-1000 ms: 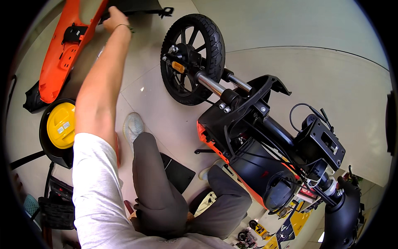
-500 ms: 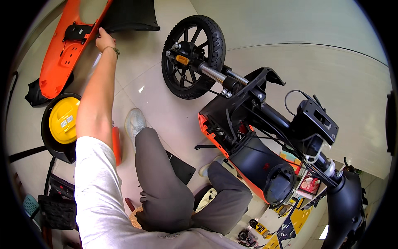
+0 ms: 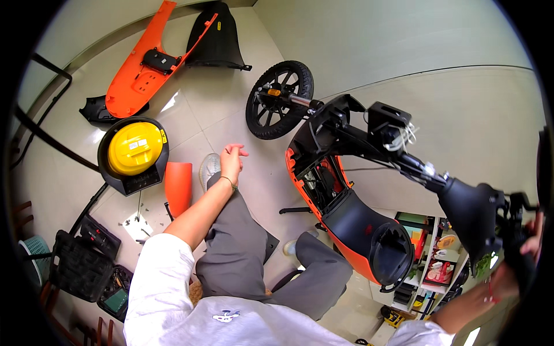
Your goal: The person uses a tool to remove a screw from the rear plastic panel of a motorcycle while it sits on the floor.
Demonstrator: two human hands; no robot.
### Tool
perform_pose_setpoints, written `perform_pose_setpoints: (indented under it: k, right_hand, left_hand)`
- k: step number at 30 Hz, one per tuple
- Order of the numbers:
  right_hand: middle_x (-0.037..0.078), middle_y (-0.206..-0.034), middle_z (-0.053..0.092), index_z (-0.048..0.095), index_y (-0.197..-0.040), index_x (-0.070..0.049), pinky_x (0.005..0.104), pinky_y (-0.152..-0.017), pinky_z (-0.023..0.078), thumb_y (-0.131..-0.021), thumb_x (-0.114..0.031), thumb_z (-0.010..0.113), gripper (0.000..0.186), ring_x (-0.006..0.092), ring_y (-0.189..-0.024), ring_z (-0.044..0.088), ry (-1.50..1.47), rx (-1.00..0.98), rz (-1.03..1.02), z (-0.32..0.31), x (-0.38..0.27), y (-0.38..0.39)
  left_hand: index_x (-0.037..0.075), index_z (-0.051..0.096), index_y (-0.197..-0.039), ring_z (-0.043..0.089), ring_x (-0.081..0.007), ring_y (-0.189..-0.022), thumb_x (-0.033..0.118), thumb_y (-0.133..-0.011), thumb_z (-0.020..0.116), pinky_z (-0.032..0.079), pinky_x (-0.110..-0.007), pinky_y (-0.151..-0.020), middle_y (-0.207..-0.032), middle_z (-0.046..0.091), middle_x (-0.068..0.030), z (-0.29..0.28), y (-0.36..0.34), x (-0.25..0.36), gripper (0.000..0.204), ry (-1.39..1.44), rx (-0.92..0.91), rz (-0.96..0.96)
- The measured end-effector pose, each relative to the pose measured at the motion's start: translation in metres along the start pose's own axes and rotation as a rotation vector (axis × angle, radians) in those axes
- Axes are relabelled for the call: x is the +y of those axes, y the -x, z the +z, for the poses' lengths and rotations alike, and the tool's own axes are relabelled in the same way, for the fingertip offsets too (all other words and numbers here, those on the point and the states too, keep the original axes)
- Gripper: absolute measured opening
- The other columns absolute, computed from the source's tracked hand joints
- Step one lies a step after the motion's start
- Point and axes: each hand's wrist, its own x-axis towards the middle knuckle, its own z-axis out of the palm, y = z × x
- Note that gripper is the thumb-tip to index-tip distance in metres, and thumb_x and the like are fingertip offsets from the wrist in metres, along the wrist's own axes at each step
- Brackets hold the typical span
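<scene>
- Scooter [image 3: 347, 214], part-stripped, black and orange: stood over the floor [image 3: 199, 95], to the right of the left grip and apart from it; long axis of the body run from upper middle toward lower right.
- Right grip [image 3: 508, 280], bare hand: placed at the far right; fingers apparently wrapped around the dark handlebar [image 3: 515, 230], partly hidden by it. The nearer hand to the scooter, being in contact.
- Left grip [image 3: 232, 165], bare hand: held in the air by the left shoe [image 3: 210, 167]; nothing held, fingers loosely apart and pointed right, toward the scooter.
- Steering column [image 3: 398, 151]: slanted from the fork down to the right, ended at the handlebar.
- Front wheel [image 3: 280, 100], black, spoked: found above and right of the left grip, not touched by it.
- Orange curved cover [image 3: 178, 187]: stood left of the left forearm, beside the black tub [image 3: 153, 180] with its yellow lid [image 3: 135, 149].
- Long orange panel [image 3: 138, 86] and black panel [image 3: 216, 43]: laid toward the floor's upper left edge, near the wall base.
- White sheet [image 3: 138, 228]: laid on the floor below the tub, small parts scattered about it.
- Black tool case [image 3: 81, 265]: set at the floor's lower left.
- Room: a pale wall [image 3: 398, 37] seen behind the wheel; a stocked shelf [image 3: 430, 254] seen at lower right.
</scene>
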Motion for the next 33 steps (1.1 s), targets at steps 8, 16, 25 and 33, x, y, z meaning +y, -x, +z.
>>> perform_pose_setpoints:
  k: [8, 16, 25, 33]
  right_hand:
    - [0.032, -0.139, 0.059, 0.059, -0.079, -0.004, 0.0351, -0.102, 0.049, -0.098, -0.040, 0.040, 0.045, 0.0275, -0.113, 0.067, -0.151, -0.399, -0.266, 0.061, -0.018, -0.002]
    - [0.017, -0.078, 0.072, 0.064, -0.082, -0.005, 0.0433, -0.069, 0.055, -0.085, -0.032, 0.074, 0.029, 0.0290, -0.079, 0.074, 0.553, 0.279, -0.767, 0.117, -0.033, 0.008]
    - [0.021, -0.081, 0.072, 0.067, -0.098, -0.004, 0.0498, -0.070, 0.058, -0.096, -0.018, 0.057, 0.017, 0.0398, -0.078, 0.073, 0.763, 0.161, -0.533, 0.143, -0.011, -0.018]
    - [0.029, -0.102, 0.070, 0.073, -0.106, -0.002, 0.0507, -0.090, 0.052, -0.099, -0.032, 0.048, 0.040, 0.0481, -0.097, 0.067, 0.205, -0.057, -0.348, 0.129, -0.005, 0.002]
  left_hand:
    - [0.003, 0.063, -0.110, 0.060, -0.0107, -0.070, 0.020, -0.101, 0.054, 0.047, -0.027, -0.064, -0.086, 0.072, -0.0055, -0.007, 0.168, 0.076, 0.022, -0.474, -0.436, 0.199]
    - [0.009, 0.066, -0.102, 0.069, -0.0264, -0.071, 0.018, -0.098, 0.061, 0.053, -0.038, -0.064, -0.084, 0.071, -0.0086, -0.020, 0.315, 0.028, 0.011, -1.124, -0.560, 0.709]
    - [0.010, 0.063, -0.091, 0.067, -0.0294, -0.069, 0.014, -0.092, 0.065, 0.054, -0.041, -0.061, -0.080, 0.067, -0.0068, -0.024, 0.331, -0.024, 0.005, -1.199, -0.606, 1.004]
    - [0.009, 0.070, -0.109, 0.061, -0.0215, -0.065, 0.013, -0.095, 0.068, 0.051, -0.033, -0.063, -0.093, 0.069, -0.0096, 0.005, 0.347, 0.012, 0.014, -1.020, -0.456, 0.888]
